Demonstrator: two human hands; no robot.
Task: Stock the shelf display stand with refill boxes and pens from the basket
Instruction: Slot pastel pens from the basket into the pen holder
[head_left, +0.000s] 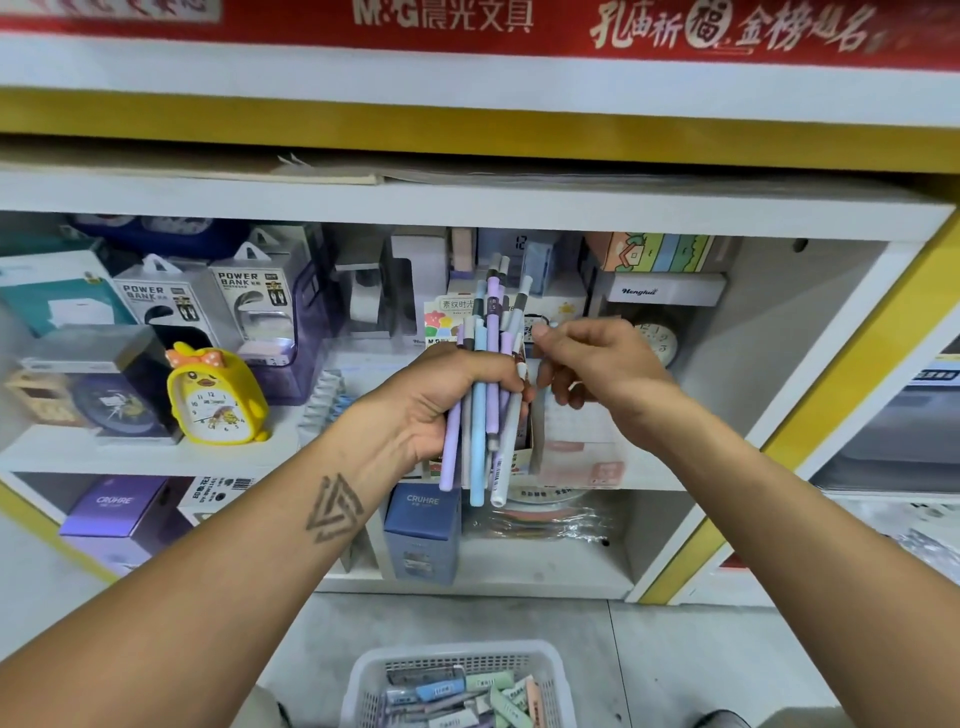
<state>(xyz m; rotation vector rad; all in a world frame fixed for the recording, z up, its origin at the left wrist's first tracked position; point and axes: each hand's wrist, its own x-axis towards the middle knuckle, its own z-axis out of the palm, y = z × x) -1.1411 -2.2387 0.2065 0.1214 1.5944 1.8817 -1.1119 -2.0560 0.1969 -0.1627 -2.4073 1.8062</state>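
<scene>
White shelves (467, 202) stocked with boxed goods fill the background, where the left hand (441, 405) grips a bundle of pastel pens (480, 415) upright, the right hand (597, 364) pinches one pen's top, and the refill boxes (457, 696) lie in the basket (558, 675) on the floor below

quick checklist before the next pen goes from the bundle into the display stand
1. Bundle of pens secure in the left hand: ok, fingers wrapped round the middle of it.
2. Right hand has one pen singled out: cannot tell, its fingertips pinch near the pens' upper ends, but which pen is unclear.
3. Display stand within reach: ok, it sits on the shelf right behind both hands.
4. Free slot in the stand: cannot tell, the hands and pens hide its openings.
5. Basket stocked for later: ok, refill boxes lie in it on the floor below.
</scene>
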